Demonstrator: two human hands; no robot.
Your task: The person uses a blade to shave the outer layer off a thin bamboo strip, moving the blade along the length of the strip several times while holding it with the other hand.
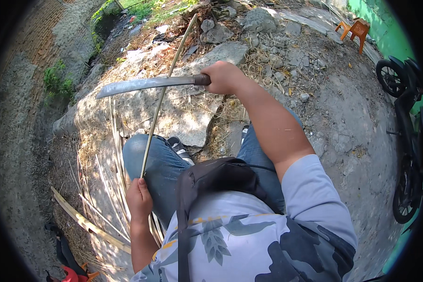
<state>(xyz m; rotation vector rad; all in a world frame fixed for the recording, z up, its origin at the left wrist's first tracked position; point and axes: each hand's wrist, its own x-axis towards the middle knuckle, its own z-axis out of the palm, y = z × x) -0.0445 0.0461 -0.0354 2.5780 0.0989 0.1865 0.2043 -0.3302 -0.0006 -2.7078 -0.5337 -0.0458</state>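
Note:
My right hand (223, 77) is closed round the dark handle of a machete (143, 84), stretched out ahead of me. Its long grey blade points left and crosses a thin bamboo strip (156, 115); whether the edge touches the strip I cannot tell. By my left knee, my left hand (139, 197) grips the strip's lower end, with the thumb along it. From there the strip slants up and away, its far tip well beyond the blade. Several more bamboo strips (109, 181) lie on the ground to my left, beside a wider split bamboo piece (87, 224).
Broken concrete slabs (188, 117) and rubble (258, 21) spread ahead. A brick wall (42, 28) runs along the left. Orange plastic stools (359, 30) and a dark motorcycle (406, 141) stand at right by a green wall (385, 28). Another person (70, 261) is at lower left.

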